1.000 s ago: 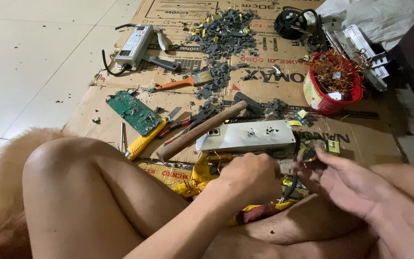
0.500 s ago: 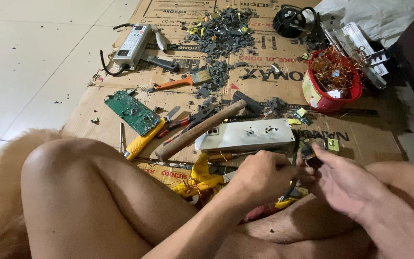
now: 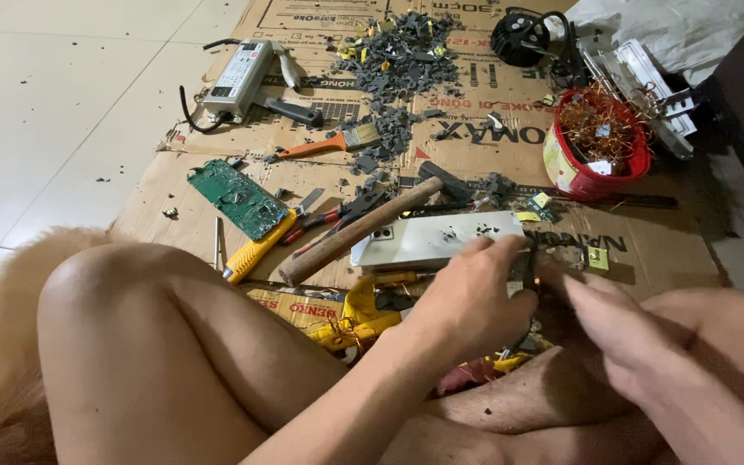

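My left hand [image 3: 475,297] is closed around a small dark part [image 3: 529,274], held above my crossed legs. The fingertips of my right hand [image 3: 617,331] pinch the same part from the right, so the two hands meet over it. Most of the part is hidden by my fingers. Just beyond the hands, a silver metal casing [image 3: 432,241] lies on the cardboard [image 3: 647,250]. A hammer with a wooden handle [image 3: 359,231] lies slanted to its left.
A green circuit board [image 3: 238,198], a yellow-handled tool [image 3: 256,250] and red-handled pliers [image 3: 337,215] lie to the left. Farther back are a brush [image 3: 329,142], a grey power supply [image 3: 238,77] and a pile of dark fragments [image 3: 398,60]. A red bowl of copper wire [image 3: 600,142] stands at the right.
My left hand has moved up and to the right, closer to the casing. My right hand has drawn in to meet it, and the fingers now touch over the small part.
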